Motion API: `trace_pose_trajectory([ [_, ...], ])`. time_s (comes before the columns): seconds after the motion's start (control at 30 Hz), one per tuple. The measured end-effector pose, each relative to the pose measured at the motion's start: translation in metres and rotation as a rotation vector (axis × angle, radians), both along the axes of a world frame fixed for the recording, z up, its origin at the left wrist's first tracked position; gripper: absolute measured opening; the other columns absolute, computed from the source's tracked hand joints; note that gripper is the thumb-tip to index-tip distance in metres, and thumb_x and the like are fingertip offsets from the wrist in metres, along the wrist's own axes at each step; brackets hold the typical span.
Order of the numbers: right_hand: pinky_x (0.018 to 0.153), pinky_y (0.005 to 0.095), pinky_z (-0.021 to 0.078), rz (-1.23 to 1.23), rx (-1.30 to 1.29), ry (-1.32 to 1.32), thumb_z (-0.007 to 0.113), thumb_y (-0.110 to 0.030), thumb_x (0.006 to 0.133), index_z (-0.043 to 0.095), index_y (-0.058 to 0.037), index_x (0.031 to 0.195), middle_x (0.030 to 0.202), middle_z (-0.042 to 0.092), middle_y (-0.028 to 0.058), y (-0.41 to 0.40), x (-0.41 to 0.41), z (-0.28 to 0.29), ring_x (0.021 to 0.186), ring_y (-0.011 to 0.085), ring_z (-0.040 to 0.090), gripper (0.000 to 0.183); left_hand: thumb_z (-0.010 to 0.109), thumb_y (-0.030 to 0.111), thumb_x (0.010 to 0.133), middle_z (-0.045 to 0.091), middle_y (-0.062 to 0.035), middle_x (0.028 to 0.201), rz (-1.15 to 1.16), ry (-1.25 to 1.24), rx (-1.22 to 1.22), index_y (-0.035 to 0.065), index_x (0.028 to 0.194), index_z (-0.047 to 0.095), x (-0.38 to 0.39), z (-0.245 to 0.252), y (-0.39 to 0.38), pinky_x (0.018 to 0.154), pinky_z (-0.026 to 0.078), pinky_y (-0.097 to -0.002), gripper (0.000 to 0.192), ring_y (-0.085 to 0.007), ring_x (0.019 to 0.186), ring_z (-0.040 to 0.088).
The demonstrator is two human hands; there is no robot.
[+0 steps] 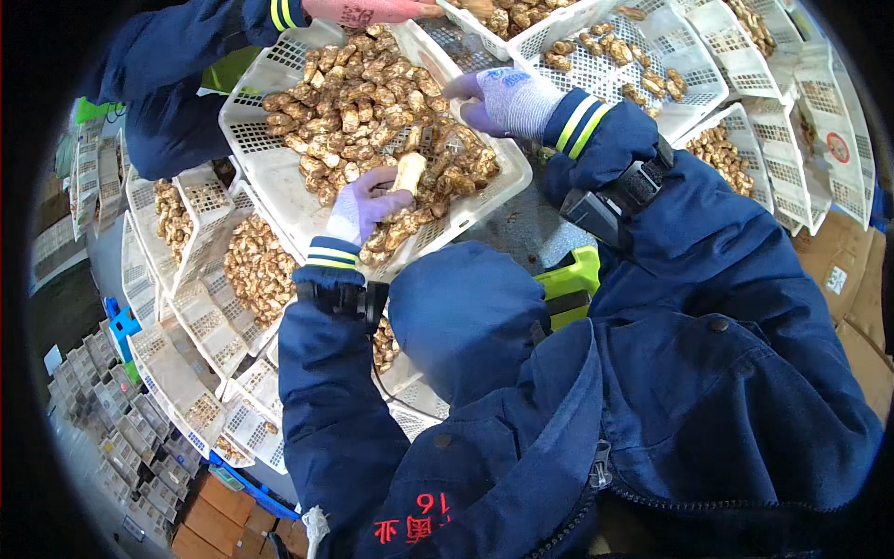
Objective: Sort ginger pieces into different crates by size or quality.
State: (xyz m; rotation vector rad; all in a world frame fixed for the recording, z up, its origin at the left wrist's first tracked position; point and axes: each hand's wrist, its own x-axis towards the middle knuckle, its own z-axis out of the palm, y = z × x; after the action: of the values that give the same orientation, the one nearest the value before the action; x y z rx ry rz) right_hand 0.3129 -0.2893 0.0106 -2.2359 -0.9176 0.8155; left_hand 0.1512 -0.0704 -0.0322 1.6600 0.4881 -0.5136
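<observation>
A white plastic crate (520, 171) holds a large heap of brown-and-cream mushrooms (363, 105). Over its near part, my left hand (367, 204), in a pale purple-and-white glove, grips a thick, pale mushroom (409, 172) between thumb and fingers. More mushrooms lie right beside and below these fingers. My right hand (513, 101), gloved the same way, is at the crate's right rim with its fingers bent around a pale edge; whether it grips the rim or a small piece cannot be told. Both wrists carry black strapped devices.
A co-worker's pink-gloved hand (370, 10) is at the crate's far edge. Another white crate (688, 77) with scattered mushrooms stands at right. Stacked crates (206, 307) with smaller pieces crowd the left. A lime-green plastic object (583, 269) and cardboard boxes (838, 258) are at right.
</observation>
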Motion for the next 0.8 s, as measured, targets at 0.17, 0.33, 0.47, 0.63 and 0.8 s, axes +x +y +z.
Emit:
trace_pose_trajectory([
  [0.17, 0.074, 0.0319, 0.0503, -0.173, 0.309, 1.134, 0.061, -0.022, 0.081, 0.052, -0.0094, 0.119, 0.116, 0.052, 0.0108, 0.030, -0.052, -0.001, 0.083, 0.0214, 0.060, 0.040, 0.074, 0.011, 0.068, 0.059, -0.0127, 0.101, 0.183, -0.375, 0.060, -0.0058, 0.116, 0.050, 0.004, 0.041, -0.027, 0.070, 0.050, -0.0258, 0.056, -0.0138, 0.081, 0.058],
  [0.33, 0.065, 0.0368, 0.0542, -0.480, 0.479, 0.968, 0.066, -0.020, 0.080, 0.058, 0.0009, 0.101, 0.085, 0.063, 0.0154, 0.019, -0.031, -0.001, 0.073, 0.0234, 0.065, 0.031, 0.068, 0.013, 0.076, 0.061, -0.0054, 0.087, 0.092, -0.394, 0.212, -0.0021, 0.117, 0.053, 0.003, 0.064, -0.015, 0.061, 0.046, -0.0211, 0.046, -0.0087, 0.068, 0.053],
  [0.47, 0.075, 0.0376, 0.0494, -0.162, -0.160, -0.300, 0.059, -0.033, 0.078, 0.057, -0.0035, 0.110, 0.091, 0.065, 0.0179, -0.021, 0.019, 0.013, 0.082, 0.0296, 0.064, 0.044, 0.057, 0.011, 0.083, 0.063, -0.0071, 0.083, 0.107, -0.341, 0.517, 0.0009, 0.110, 0.059, -0.007, -0.002, 0.062, 0.058, 0.045, -0.0224, 0.029, -0.0095, 0.065, 0.055],
  [0.63, 0.095, 0.0403, 0.0407, -0.221, -0.343, -0.665, 0.060, -0.018, 0.075, 0.042, -0.0103, 0.130, 0.123, 0.052, 0.0181, -0.064, 0.049, -0.014, 0.114, 0.0333, 0.049, 0.058, 0.062, 0.015, 0.073, 0.055, -0.0129, 0.122, -0.613, -0.270, 0.953, 0.0102, 0.119, 0.055, 0.016, -0.039, 0.037, 0.097, 0.039, -0.0372, 0.047, -0.0295, 0.112, 0.051],
  [0.8, 0.084, 0.0399, 0.0468, -0.189, -0.163, -0.445, 0.058, -0.021, 0.078, 0.047, -0.0112, 0.126, 0.105, 0.058, 0.0213, -0.027, 0.032, 0.010, 0.099, 0.0329, 0.057, 0.050, 0.062, 0.012, 0.071, 0.056, -0.0107, 0.114, -0.809, 0.028, 1.300, 0.0145, 0.117, 0.054, 0.036, -0.058, 0.011, 0.088, 0.044, -0.0411, 0.047, -0.0298, 0.103, 0.055],
])
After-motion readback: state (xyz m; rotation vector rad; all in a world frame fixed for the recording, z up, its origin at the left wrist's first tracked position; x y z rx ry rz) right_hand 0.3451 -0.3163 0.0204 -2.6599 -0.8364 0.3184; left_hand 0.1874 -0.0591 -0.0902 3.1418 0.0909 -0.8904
